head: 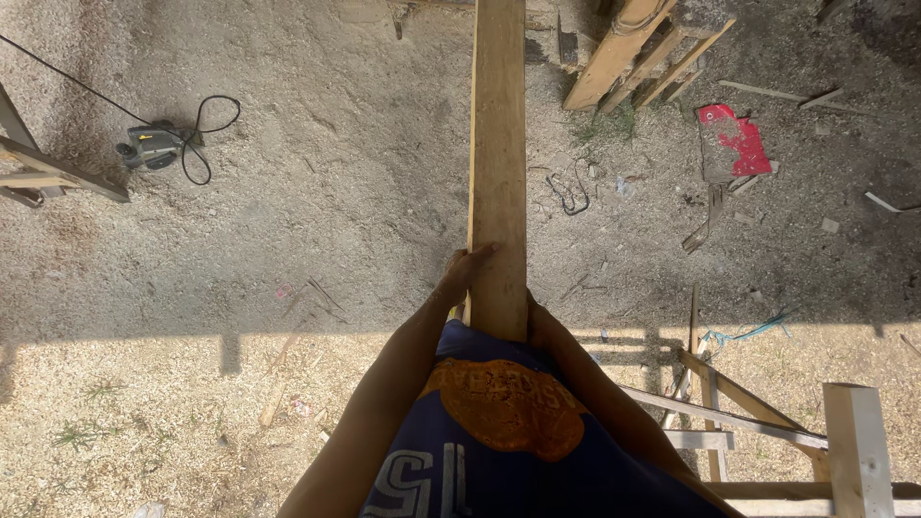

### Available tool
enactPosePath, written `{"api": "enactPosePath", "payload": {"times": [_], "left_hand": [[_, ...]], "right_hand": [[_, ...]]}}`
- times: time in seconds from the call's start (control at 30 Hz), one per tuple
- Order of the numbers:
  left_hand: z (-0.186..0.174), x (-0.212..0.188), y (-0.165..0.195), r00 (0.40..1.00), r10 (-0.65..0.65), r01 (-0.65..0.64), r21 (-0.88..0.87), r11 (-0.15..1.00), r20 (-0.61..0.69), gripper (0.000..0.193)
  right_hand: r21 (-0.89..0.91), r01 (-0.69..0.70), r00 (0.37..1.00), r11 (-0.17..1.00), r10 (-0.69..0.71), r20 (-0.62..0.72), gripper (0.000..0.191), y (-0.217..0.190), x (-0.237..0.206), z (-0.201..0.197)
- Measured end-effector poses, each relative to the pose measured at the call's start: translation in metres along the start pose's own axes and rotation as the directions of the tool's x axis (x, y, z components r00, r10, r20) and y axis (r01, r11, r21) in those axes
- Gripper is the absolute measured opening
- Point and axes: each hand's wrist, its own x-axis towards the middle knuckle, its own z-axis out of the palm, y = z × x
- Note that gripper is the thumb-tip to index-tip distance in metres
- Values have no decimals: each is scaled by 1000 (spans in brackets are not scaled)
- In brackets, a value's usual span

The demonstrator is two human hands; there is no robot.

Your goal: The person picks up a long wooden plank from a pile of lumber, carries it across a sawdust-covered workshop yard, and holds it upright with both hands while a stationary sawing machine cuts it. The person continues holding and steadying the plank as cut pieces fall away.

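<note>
The long wooden plank (498, 163) runs straight away from the person, its long axis pointing forward from the belly and out past the top edge of the view, its near end tucked against the dark blue shirt (508, 432). Both hands clasp that near end from opposite sides: the left hand (464, 270) wraps the left edge with fingers curled up onto the top face, a little further along the board, while the right hand (540, 326) presses the right edge closer to the body and is mostly hidden behind the wood. So nearly all the plank's length lies ahead of the grip. Below is sawdust-covered ground (317, 192), with a power tool (152, 146) and its black cord well off to the left, a red scrap (743, 139) to the right, and timber frames (739, 422) near the lower right
</note>
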Motion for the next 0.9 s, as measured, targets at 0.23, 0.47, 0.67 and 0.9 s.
{"api": "enactPosePath", "payload": {"times": [0.23,0.47,0.67,0.9], "left_hand": [[3,4,17,998,-36,38,30,999,-49,85],[5,4,33,997,-46,51,66,997,-68,87],[2,20,36,998,-53,55,48,997,-45,84],[-2,38,35,1000,-20,21,14,1000,-20,81]], "right_hand": [[-2,-9,1000,1000,9,-2,70,-10,8,-2],[5,-19,1000,1000,19,-4,70,-20,17,-4],[15,-33,999,999,33,-8,70,-27,24,-5],[18,-50,999,999,50,-12,70,-36,32,-5]]}}
